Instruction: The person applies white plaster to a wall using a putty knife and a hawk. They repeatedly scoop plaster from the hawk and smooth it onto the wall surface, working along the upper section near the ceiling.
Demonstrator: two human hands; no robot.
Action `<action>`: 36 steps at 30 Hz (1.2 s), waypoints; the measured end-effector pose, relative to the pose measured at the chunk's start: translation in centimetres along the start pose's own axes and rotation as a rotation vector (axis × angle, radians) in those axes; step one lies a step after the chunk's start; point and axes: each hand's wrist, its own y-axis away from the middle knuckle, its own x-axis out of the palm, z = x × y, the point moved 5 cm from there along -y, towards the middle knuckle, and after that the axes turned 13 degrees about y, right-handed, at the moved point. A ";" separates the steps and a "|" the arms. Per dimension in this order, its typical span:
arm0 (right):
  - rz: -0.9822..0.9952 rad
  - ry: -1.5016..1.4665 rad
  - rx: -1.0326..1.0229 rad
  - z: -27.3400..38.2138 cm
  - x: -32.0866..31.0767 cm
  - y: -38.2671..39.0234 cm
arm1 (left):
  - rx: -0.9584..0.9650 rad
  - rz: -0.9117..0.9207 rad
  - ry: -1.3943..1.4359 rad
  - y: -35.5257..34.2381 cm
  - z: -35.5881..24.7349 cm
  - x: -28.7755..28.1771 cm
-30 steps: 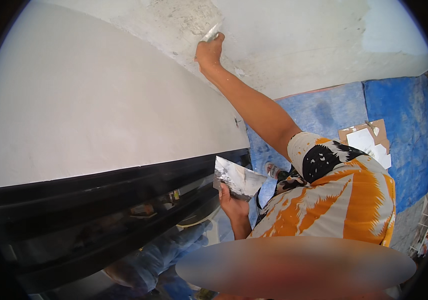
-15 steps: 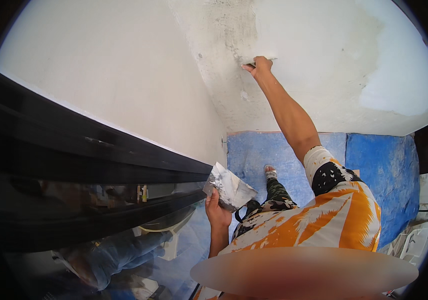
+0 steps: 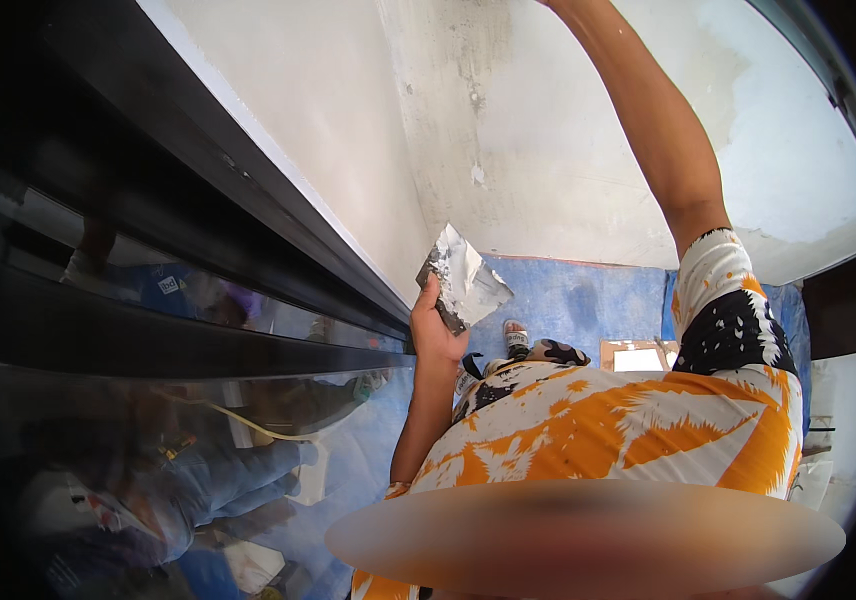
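My left hand [image 3: 436, 327] is closed on the near edge of a flat metal plate [image 3: 467, 278] smeared with white putty. The thumb lies over its edge, and the plate is held tilted in front of the wall corner. My right arm [image 3: 663, 125] reaches up along the facing wall [image 3: 568, 180], which has grey stains and patches of white filler. It runs out at the top edge, so my right hand and anything in it are out of view.
Dark framed glass panels [image 3: 278, 270] run close along my left, with a person [image 3: 218, 490] seen in the glass. Blue sheeting [image 3: 548, 285] covers the floor below the wall. A cardboard piece with a white sheet [image 3: 638, 359] lies near my feet.
My right hand has moved up the wall and out of the picture. My left hand and the puttied plate now appear higher in the view, which has also shifted.
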 end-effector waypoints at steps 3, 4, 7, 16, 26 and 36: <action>0.343 0.430 -0.408 -0.6 1.5 18.8 | -0.042 0.029 0.090 -0.6 -0.9 3.4; 0.358 0.384 -0.407 -1.8 2.3 23.4 | -0.041 0.031 0.062 -0.7 -1.3 4.4; 0.631 0.983 -0.828 -4.3 4.2 33.2 | -0.055 0.062 0.006 -0.4 -2.1 6.8; 0.125 -0.411 0.861 -14.7 -2.3 36.9 | 0.512 0.609 -0.103 3.0 -2.7 12.1; 0.178 -0.773 0.471 -21.0 -5.0 32.5 | 1.058 0.682 -1.599 5.3 -2.3 6.8; -0.397 -0.929 0.683 -47.8 1.1 17.0 | 0.526 -0.010 -1.303 7.3 -3.3 -8.8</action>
